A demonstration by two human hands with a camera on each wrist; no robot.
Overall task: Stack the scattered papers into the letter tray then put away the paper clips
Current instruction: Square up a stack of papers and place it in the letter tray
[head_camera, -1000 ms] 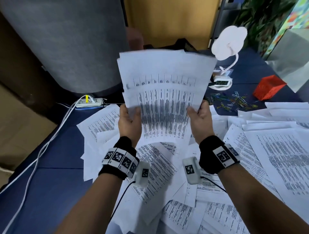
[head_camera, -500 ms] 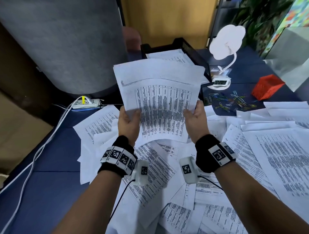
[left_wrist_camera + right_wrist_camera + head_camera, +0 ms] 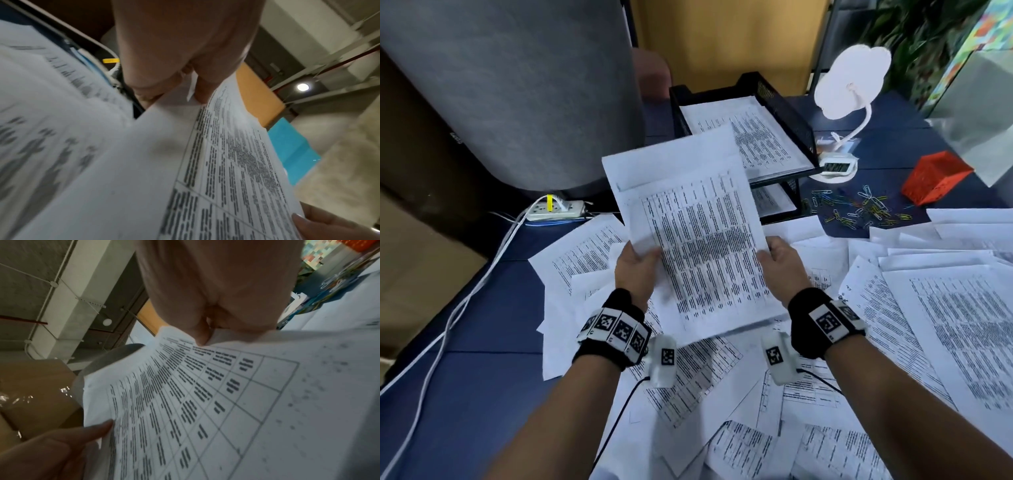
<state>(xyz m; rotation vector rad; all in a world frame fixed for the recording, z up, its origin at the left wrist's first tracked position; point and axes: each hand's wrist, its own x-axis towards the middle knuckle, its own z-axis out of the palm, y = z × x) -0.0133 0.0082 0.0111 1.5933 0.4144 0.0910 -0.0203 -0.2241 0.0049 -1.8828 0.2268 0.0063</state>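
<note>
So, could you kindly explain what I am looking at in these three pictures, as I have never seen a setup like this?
No machine here: a person works with bare hands and wears three cameras. The wide picture comes from the head, looking down; the other two come from the wrists, looking along each hand. The left hand and right hand grip a bundle of printed sheets by its two side edges, above the blue table. More loose papers cover the table. Behind stands a black letter tray that already holds sheets, and to its right lie coloured paper clips, a red mesh box and a white lamp.
</note>
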